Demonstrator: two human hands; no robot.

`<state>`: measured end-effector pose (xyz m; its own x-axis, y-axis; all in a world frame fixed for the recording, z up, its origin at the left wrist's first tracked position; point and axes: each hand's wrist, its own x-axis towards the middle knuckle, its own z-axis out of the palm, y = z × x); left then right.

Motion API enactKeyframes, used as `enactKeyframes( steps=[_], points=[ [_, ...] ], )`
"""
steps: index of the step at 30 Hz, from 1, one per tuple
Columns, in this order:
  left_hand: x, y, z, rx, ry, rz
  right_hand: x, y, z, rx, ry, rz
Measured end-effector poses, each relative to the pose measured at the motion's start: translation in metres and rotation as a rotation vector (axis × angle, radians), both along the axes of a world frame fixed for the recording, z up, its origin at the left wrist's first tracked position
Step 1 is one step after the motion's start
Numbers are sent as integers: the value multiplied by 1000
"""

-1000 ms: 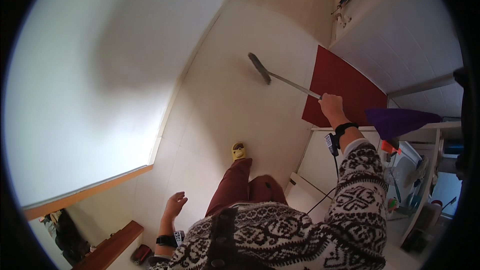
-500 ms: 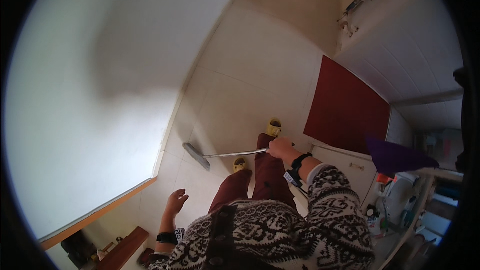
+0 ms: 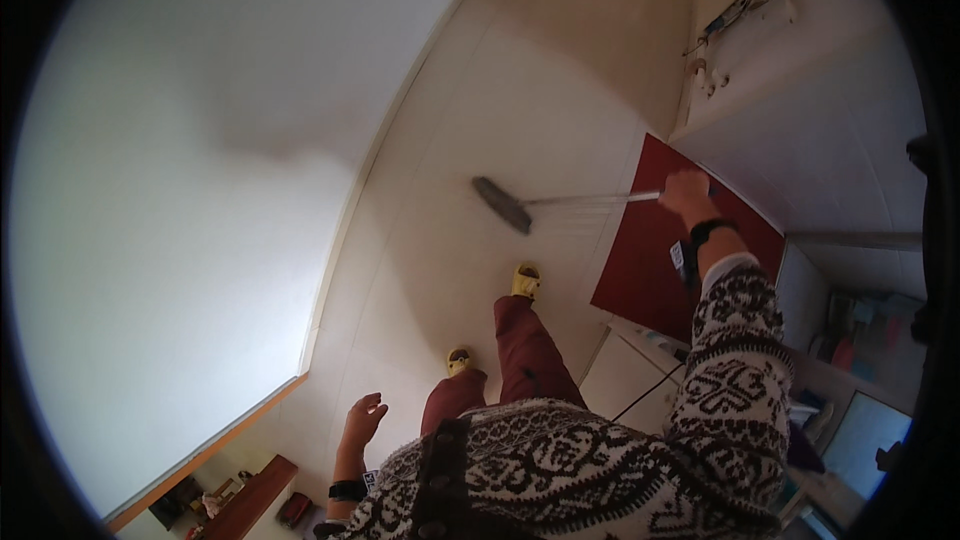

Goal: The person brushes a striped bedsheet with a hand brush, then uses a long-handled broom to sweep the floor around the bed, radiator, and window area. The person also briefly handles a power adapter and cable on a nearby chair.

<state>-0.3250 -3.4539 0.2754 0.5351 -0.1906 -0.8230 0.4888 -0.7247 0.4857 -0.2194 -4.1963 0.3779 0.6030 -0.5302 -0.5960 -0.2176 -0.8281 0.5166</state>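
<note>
I see the right hand [image 3: 686, 192] clenched round the mop handle [image 3: 592, 199] — its head [image 3: 502, 204] lies out left on the pale floor [image 3: 520, 90] — while the left hand [image 3: 362, 420] hangs loose, holding nothing.

A pale tiled floor [image 3: 520, 110] ran from the upper middle of the frame down to the lower left, meeting a broad white wall [image 3: 190, 190] along a curved seam. A dark red rectangular mat [image 3: 650, 260] lay at centre right. White pipe fittings [image 3: 740, 10] were mounted at the upper right. A brown wooden ledge [image 3: 250, 495] sat at the lower left. Cluttered white shelves [image 3: 850, 340] stood at the right edge.
</note>
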Motion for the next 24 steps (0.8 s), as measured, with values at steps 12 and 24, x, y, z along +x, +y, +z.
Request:
enactKeyframes(
  steps=[12, 24],
  points=[
    [96, -86, 35, 28, 54, -3, 131, -55, -30, 159, -356, 227],
    [200, -119, -4, 2, 44, -127, 98, 157, -159, 633, 86, 126]
  ],
)
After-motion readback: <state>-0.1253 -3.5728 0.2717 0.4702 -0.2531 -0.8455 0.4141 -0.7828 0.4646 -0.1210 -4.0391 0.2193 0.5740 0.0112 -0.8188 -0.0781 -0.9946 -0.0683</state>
